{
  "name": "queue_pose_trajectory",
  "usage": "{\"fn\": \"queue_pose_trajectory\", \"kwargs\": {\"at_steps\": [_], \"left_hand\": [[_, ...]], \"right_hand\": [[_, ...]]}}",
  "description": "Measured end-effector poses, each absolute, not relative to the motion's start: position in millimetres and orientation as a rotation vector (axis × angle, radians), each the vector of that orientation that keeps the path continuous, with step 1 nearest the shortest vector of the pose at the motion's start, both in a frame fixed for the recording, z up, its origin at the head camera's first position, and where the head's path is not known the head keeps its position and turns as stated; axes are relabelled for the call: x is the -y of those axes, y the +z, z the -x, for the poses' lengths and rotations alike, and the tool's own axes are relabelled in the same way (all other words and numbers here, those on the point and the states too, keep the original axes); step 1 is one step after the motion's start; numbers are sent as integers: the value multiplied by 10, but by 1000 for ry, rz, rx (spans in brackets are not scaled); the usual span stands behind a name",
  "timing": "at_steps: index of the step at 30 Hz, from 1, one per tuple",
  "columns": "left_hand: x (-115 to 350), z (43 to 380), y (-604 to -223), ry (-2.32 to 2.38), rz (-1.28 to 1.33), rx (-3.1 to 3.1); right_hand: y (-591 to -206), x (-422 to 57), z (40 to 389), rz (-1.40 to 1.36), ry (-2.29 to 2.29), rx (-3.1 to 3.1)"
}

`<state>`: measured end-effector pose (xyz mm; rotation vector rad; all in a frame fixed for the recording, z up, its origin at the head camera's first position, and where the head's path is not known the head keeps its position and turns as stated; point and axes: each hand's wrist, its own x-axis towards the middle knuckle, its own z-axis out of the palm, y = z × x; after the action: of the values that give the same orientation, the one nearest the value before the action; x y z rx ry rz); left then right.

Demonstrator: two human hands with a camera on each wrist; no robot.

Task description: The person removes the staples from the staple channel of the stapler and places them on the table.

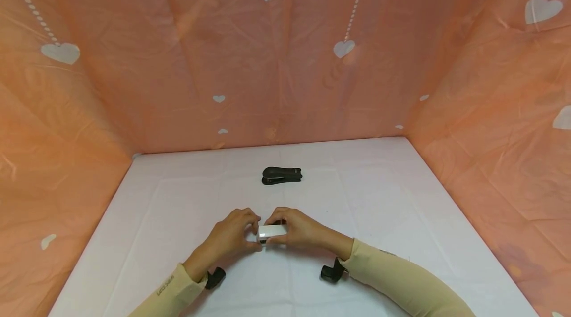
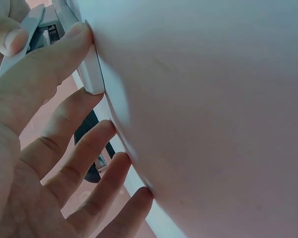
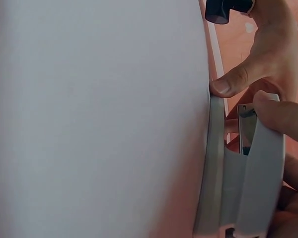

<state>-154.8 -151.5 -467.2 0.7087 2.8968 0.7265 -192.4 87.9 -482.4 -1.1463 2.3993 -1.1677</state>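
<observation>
left hand pinches white stapler at its left end; right hand grips its right end | stapler low over white table, near front edge | black stapler lies farther back

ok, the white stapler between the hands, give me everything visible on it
The white stapler is small, with a smooth, plastic-looking shell. It lies lengthwise across the white table, near the front edge, ahead of a black stapler farther back. The right wrist view shows its base flat on the table, the top arm lifted apart from it, and a metal strip between them. The left hand holds one end, the right hand the other; a right fingertip rests on the top arm.
</observation>
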Motion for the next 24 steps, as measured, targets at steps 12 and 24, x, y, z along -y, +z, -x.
{"fn": "queue_pose_trajectory", "kwargs": {"at_steps": [12, 24], "left_hand": [[1484, 1524, -4646, 726, -697, -2889], [1501, 1516, -4613, 759, -667, -2874]], "right_hand": [[-4802, -949, 1918, 1052, -1312, -2316], [-4713, -1120, 1910, 1163, -1466, -2358]]}}
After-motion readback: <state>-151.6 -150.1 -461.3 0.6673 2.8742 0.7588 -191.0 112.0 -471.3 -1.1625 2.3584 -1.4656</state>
